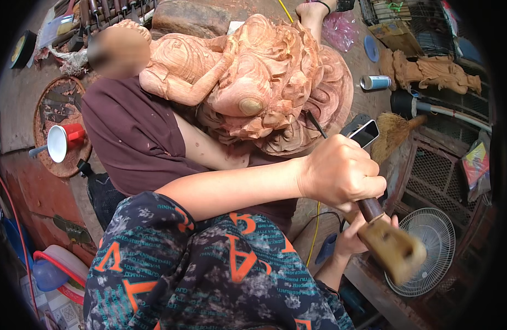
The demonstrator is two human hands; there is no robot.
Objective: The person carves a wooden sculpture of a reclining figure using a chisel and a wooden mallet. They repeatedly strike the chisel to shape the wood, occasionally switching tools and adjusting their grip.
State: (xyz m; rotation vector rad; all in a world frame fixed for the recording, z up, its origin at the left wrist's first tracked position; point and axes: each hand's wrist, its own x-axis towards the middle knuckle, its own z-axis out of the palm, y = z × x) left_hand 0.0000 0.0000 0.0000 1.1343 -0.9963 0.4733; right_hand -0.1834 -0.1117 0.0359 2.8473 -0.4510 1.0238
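Observation:
A carved wooden statue (264,82), a reclining figure with swirling folds, lies across in front of me, partly over my bent leg. My left hand (344,169) is closed in a fist round a chisel (370,208). Its thin dark blade slants toward the lower right of the carving, and its brown handle end sticks out below the fist. Just beneath, my right hand (355,235) wraps round a yellowish wooden mallet (393,247), whose head is blurred and close to the handle end. I cannot tell whether they touch. The mallet's grip is mostly hidden.
Chisels (99,14) lie in a row at the far left, above a round tray (39,126) with a red cup (73,135). At the right are a phone (366,133), a spray can (375,82), another carving (435,74), a broom (396,132) and a fan (429,242).

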